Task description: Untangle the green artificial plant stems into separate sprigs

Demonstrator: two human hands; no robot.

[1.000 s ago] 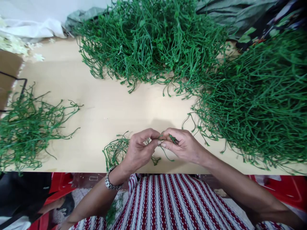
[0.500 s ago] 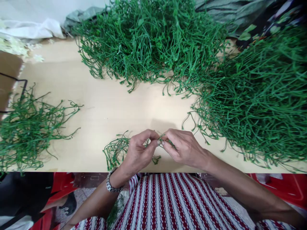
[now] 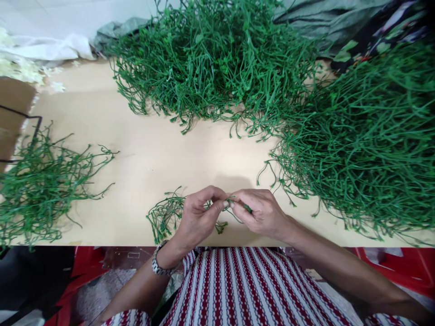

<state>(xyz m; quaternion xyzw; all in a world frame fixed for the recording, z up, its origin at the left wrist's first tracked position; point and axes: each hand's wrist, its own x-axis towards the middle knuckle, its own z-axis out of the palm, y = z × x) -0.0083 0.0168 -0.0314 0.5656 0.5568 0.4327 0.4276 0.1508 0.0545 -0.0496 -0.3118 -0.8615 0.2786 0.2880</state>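
Thin green plastic stems (image 3: 238, 216) are pinched between the fingertips of both hands, just above the table's front edge. My left hand (image 3: 202, 217) closes thumb and forefinger on them, a metal-banded watch on its wrist. Opposite it, nearly touching, my right hand (image 3: 260, 213) is closed on the same stems; its fingers hide part of them. A small bunch of green stems (image 3: 165, 213) lies on the table beside and partly behind my left hand.
A big heap of green stems (image 3: 217, 68) covers the table's back, and another heap (image 3: 367, 145) fills the right. At the left lies a smaller pile (image 3: 44, 185) by a cardboard box (image 3: 13, 113). Pale flowers (image 3: 20, 68) sit behind that box. Red stools (image 3: 401, 267) stand below the table (image 3: 163, 149).
The hands stay pinched together in nearly the same place. My right fingers have shifted slightly, and a stem now shows looping below them. The whole view has moved a little.
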